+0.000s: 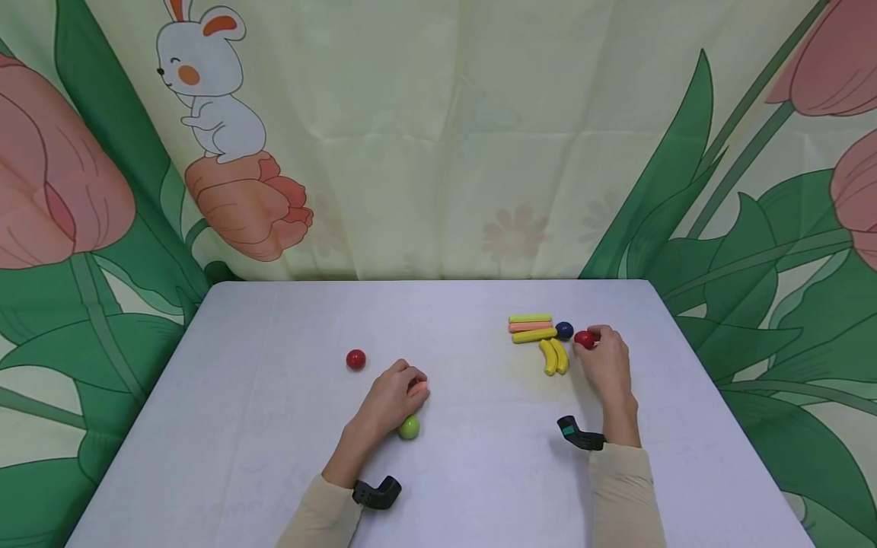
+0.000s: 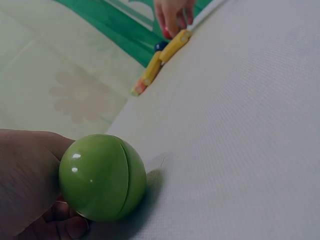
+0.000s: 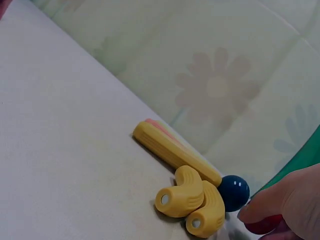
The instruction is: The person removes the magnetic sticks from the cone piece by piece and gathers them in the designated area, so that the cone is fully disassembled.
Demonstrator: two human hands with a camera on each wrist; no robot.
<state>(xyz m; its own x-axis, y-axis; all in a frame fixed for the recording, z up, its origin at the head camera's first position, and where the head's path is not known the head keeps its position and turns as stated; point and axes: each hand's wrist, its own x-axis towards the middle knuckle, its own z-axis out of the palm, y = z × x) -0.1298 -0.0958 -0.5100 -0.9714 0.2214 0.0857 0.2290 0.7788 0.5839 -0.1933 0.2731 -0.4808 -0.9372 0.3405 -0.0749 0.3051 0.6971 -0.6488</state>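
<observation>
My left hand [image 1: 385, 397] is low over the table, fingers curled, with a bit of something salmon-pink [image 1: 417, 388] showing between thumb and fingers; its shape is mostly hidden. Right by that hand, below the thumb side, is a glossy green ball [image 1: 409, 428] with a seam [image 2: 102, 177]. At the right, my right hand [image 1: 607, 364] pinches a red ball [image 1: 585, 339] between thumb and fingers. Just left of this red ball is a dark blue ball [image 1: 565, 330], touching the end of a ribbed yellow stick [image 1: 534, 336]. Two curved yellow pieces [image 3: 182, 194] lie below them, side by side.
Behind the yellow stick lie a pink stick [image 1: 530, 327] and a yellow-green stick [image 1: 530, 318], roughly parallel. Another red ball [image 1: 355, 359] sits left of centre. The white table [image 1: 473, 487] ends at a printed curtain [image 1: 425, 152] behind.
</observation>
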